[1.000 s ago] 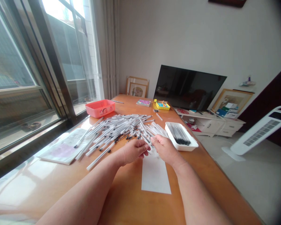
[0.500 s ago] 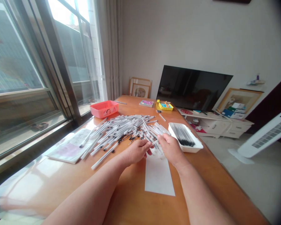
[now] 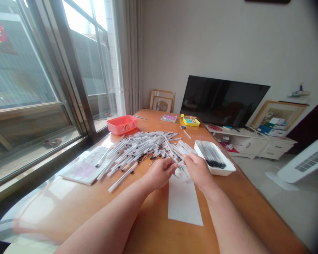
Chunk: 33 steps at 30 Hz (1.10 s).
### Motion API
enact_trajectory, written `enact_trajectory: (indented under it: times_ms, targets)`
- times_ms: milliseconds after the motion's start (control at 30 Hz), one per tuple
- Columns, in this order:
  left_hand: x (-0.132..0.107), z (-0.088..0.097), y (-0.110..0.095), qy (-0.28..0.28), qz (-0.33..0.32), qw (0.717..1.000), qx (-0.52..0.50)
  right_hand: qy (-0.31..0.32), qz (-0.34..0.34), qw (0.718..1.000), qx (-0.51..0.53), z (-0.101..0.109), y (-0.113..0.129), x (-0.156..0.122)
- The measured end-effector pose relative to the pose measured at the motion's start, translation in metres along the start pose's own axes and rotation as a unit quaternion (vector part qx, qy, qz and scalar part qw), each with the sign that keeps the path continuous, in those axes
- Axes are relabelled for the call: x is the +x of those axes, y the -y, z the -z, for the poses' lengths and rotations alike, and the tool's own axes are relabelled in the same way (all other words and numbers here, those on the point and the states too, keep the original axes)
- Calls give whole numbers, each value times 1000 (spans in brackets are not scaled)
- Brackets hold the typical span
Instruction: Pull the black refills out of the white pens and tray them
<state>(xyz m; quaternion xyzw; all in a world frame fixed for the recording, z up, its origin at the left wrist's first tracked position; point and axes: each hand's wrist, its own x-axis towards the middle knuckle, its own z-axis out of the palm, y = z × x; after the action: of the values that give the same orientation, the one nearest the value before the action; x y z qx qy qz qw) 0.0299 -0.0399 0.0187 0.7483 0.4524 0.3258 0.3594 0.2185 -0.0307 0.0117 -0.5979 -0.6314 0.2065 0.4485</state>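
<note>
**Loose ballpoint pens in a heap on a wooden table**

Left hand and right hand: close together at the heap's near edge, fingers curled inward, fingertips almost meeting; whether they pinch a pen between them cannot be told.

Pens: white barrels, black tips, spread across the table's middle. Most long axes run from lower left to upper right, others cross at angles; the tips point various ways.

Beside the right hand: white tray of parallel pens, black ends toward the person.
Below the hands: white paper strip, long side running away from the person.
Left of the heap: papers.
Beyond: red plastic box.

Handling note: a pen gripped near its middle and drawn lengthwise off the edge should come free without dragging its neighbours.
</note>
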Motion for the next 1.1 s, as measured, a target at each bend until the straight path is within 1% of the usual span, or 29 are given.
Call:
enact_trajectory:
  times_ms: [100,200,300,433,533,633,700,800,867,900,967,1033,1100]
  targets:
    - [0,-1,2,30,3,1000,-2,-8,5,1000,-6,0,-4,1]
    - [-1,-2,5,37,5,999,4,-6,9,1000,-2,-2,-7,0]
    - [-1,-2,4,21,2,999,24,-5,10,1000,-7,-3,-8,0]
    - [-2,-1,-2,-3,4,999,47,-3,-3,1000,-17,-3,-8,2]
    - [-3,0,-6,-11,10,999,44,-6,-14,1000,-14,-4,-7,2]
    - [-2,0,-7,-16,10,999,29,-12,-19,1000,17,-5,-3,0]
    - [-1,0,-6,-22,8,1000,21,2,-30,999,42,-5,1,-2]
    - [0,-1,-1,-29,5,1000,8,52,-52,995,74,-6,8,-6]
    - [1,-1,4,-31,1,1000,-3,68,-49,992,94,-5,11,-7]
    - [3,0,7,-35,-2,999,-10,62,-43,992,102,-4,11,-7]
    - [7,4,14,-59,-11,998,-29,18,-37,992,116,-1,8,-4]
    - [13,10,23,-133,0,989,-57,-49,-44,990,128,2,3,1]
    - [19,17,32,-208,35,974,-80,-107,-55,984,133,6,-3,5]
